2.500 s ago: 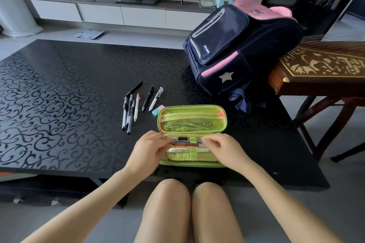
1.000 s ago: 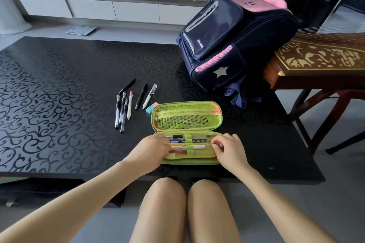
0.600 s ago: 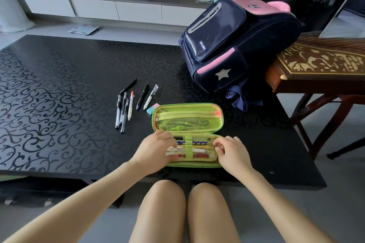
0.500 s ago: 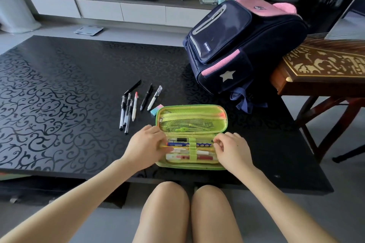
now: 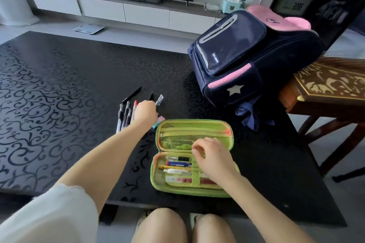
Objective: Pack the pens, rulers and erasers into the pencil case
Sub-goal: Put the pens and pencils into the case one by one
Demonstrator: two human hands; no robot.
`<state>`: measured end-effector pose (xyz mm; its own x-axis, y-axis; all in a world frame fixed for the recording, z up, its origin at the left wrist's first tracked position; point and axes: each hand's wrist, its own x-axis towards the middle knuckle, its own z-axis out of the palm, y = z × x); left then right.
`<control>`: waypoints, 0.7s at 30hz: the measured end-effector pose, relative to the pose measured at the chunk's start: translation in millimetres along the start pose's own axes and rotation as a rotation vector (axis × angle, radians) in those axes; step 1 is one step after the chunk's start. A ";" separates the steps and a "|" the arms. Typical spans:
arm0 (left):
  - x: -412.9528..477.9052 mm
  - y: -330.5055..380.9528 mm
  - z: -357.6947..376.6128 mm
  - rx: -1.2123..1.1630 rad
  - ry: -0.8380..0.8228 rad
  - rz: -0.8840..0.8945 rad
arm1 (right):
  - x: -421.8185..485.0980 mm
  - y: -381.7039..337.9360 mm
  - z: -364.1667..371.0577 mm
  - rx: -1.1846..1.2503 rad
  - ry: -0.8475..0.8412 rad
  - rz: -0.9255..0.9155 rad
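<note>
The green pencil case (image 5: 156, 180) lies open near the table's front edge, with several pens and a ruler tucked under its elastic band. My right hand (image 5: 214, 161) hovers over the case's right half, fingers loosely curled and holding nothing that I can see. My left hand (image 5: 145, 112) lies knuckles-up on the loose pens (image 5: 123, 113) to the left of the case. A black pen tip (image 5: 151, 95) and a clear pen cap (image 5: 159, 99) stick out beyond it, and its fingertips are hidden. A pink and teal eraser (image 5: 159, 120) lies beside the case's lid.
A navy and pink backpack (image 5: 246, 53) stands on the black patterned table (image 5: 59, 94) behind the case. A carved wooden instrument (image 5: 331, 85) on a stand adjoins the table's right side. My knees are under the front edge.
My left hand has left the pencil case and moved up and left onto the loose pens. My right hand has lifted from the case's right end towards its middle.
</note>
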<state>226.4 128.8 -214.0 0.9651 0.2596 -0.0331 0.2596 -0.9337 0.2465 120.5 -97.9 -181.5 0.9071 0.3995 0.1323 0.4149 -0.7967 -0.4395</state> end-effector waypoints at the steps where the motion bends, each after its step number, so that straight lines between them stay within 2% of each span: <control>1: 1.7 3.6 0.2 0.041 -0.022 -0.011 | -1.6 2.7 -1.1 -0.006 0.001 -0.001; 3: 0.0 8.9 -2.5 0.044 -0.011 -0.014 | -5.0 8.9 -3.6 -0.031 0.017 -0.009; 6: -15.1 7.5 -12.3 -0.177 0.112 0.074 | -11.4 13.7 -8.1 -0.031 0.083 0.001; 8: -46.5 7.9 -22.2 -0.322 0.093 0.265 | -16.5 14.9 -13.7 -0.002 0.149 0.017; 11: -115.8 10.3 -26.8 -0.369 -0.039 0.571 | -28.0 19.6 -22.0 0.036 0.225 0.024; 14: -163.1 5.2 -4.3 -0.340 -0.131 0.743 | -43.5 24.4 -22.9 0.061 0.139 0.044; 18: -175.6 3.2 17.0 -0.307 -0.147 0.696 | -62.1 26.1 -13.4 0.040 -0.025 0.026; 21: -171.0 9.4 15.0 -0.267 -0.217 0.677 | -66.8 25.6 -6.9 0.033 -0.129 0.042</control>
<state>64.3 72.0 -220.6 0.9031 -0.4287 0.0258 -0.3816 -0.7735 0.5060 71.0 -148.1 -195.5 0.9063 0.4227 -0.0013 0.3723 -0.7996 -0.4712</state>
